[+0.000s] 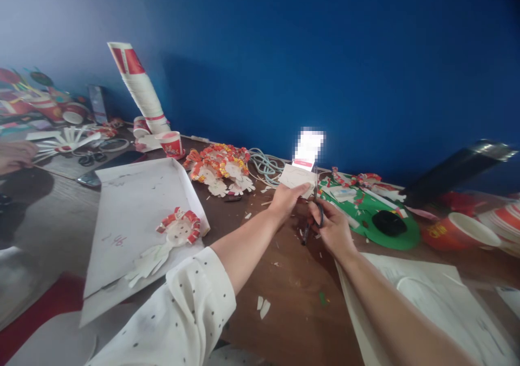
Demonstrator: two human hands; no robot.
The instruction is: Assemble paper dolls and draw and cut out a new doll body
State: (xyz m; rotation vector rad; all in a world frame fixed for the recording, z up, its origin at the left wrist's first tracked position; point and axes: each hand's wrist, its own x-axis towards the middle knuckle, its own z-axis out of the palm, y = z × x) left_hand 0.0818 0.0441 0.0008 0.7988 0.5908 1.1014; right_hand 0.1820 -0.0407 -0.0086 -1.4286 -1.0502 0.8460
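Observation:
My left hand (pixel 285 201) pinches a small white piece of paper (pixel 298 176) by its lower edge, thumb on top. Beside it, my right hand (pixel 331 222) is closed around the dark handles of a pair of scissors (pixel 319 214). The scissor blades point up along the paper's right edge; whether they touch it I cannot tell. Just behind the paper a bright, blurred-out screen (pixel 309 146) leans against the wall. White paper scraps (pixel 263 306) lie on the brown table (pixel 284 274) below my hands.
A shallow white box lid (pixel 134 209) holds a paper figure (pixel 179 228). Behind are a pile of similar figures (pixel 221 165), pale cord (pixel 266 163) and a leaning stack of paper cups (pixel 142 90). To the right are a green sheet (pixel 390 239) and a red cup (pixel 459 230). Another person's hand (pixel 18 154) shows far left.

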